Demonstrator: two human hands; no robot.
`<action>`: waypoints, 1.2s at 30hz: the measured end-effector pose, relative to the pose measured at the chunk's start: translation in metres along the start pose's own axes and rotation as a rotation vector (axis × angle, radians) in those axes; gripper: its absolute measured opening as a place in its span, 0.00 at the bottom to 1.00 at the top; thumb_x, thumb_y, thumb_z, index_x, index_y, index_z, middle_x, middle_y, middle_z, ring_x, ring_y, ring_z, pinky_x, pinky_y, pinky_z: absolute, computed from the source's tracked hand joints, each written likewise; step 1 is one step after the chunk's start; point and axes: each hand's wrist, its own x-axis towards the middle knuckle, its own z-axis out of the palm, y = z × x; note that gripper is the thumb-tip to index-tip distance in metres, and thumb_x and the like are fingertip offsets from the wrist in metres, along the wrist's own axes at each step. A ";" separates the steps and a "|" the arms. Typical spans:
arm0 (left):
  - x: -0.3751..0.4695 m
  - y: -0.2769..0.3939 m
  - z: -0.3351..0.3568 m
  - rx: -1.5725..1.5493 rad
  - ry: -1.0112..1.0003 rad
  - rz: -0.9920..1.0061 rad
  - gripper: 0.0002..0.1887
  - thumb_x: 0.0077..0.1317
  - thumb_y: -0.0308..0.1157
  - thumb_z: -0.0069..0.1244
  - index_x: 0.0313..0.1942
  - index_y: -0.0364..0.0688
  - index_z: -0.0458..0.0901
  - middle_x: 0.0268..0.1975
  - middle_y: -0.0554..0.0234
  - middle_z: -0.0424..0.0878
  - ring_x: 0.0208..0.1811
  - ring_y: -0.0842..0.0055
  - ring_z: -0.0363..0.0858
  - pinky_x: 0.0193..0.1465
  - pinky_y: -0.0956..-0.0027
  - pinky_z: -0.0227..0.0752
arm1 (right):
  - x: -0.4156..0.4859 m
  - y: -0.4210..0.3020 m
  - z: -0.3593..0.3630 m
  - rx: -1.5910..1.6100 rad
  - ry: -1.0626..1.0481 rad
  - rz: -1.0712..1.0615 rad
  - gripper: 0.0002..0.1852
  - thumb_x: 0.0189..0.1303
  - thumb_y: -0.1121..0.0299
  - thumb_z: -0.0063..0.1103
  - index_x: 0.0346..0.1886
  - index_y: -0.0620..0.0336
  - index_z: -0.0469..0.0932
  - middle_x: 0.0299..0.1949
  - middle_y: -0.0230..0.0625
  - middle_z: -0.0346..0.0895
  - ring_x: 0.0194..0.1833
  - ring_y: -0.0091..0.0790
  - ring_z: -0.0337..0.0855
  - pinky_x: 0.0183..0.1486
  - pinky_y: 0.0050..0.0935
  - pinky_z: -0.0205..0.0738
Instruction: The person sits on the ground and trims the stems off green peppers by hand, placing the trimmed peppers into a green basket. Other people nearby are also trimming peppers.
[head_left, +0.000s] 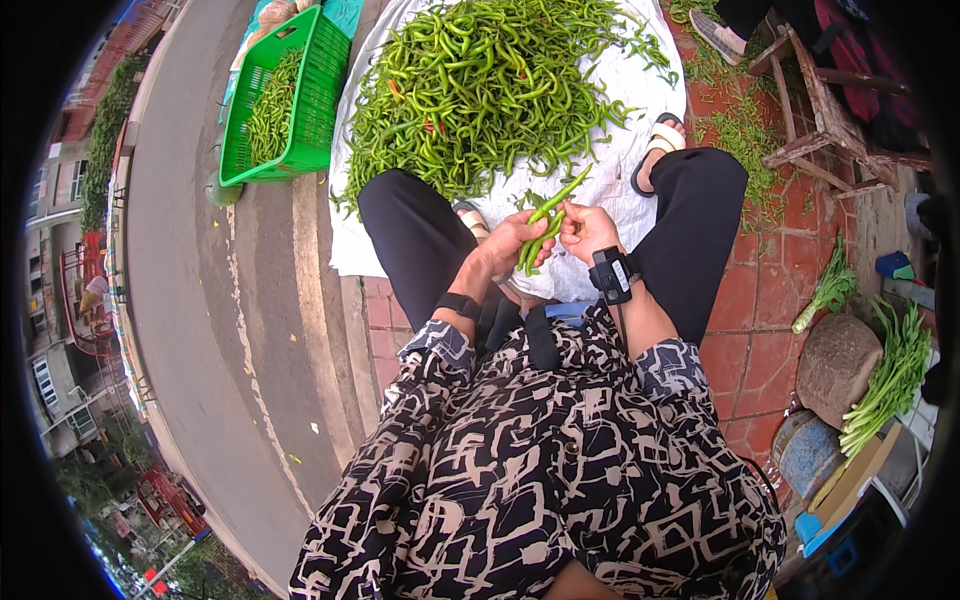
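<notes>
Several green chili peppers are gripped in my left hand, sticking out past its thumb and below its fingers. My right hand is against them, with thumb and forefinger pinched at the end of one pepper. Its fingertips partly cover that end, so the stem is hard to see. Both hands are between my knees, above a white woven sheet. In front of them a large heap of green chili peppers spreads over the sheet, with a few red ones in it.
A green plastic crate partly filled with peppers stands left, beside the road. On the right are a wooden stool, another person's shoe, scattered green trimmings, a stone block and leafy vegetables.
</notes>
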 end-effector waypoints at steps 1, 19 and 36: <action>-0.001 0.000 -0.001 -0.006 -0.007 -0.011 0.14 0.65 0.35 0.43 0.48 0.38 0.67 0.28 0.59 0.72 0.25 0.73 0.72 0.25 0.73 0.68 | 0.000 0.001 -0.002 0.012 0.002 0.017 0.08 0.59 0.69 0.51 0.34 0.65 0.70 0.16 0.28 0.61 0.15 0.22 0.59 0.15 0.19 0.49; -0.007 0.007 0.001 -0.243 -0.101 -0.091 0.22 0.62 0.40 0.48 0.47 0.31 0.67 0.27 0.63 0.67 0.22 0.78 0.66 0.21 0.78 0.60 | -0.018 -0.004 0.016 -0.299 -0.177 -0.321 0.10 0.51 0.75 0.49 0.38 0.66 0.74 0.30 0.34 0.75 0.30 0.26 0.73 0.27 0.18 0.62; -0.007 0.005 0.000 -0.111 -0.156 -0.164 0.14 0.62 0.35 0.48 0.41 0.32 0.71 0.24 0.66 0.68 0.19 0.81 0.65 0.20 0.79 0.60 | -0.013 -0.008 0.012 -0.263 0.027 -0.599 0.12 0.64 0.62 0.47 0.36 0.62 0.71 0.27 0.32 0.73 0.22 0.19 0.66 0.20 0.15 0.59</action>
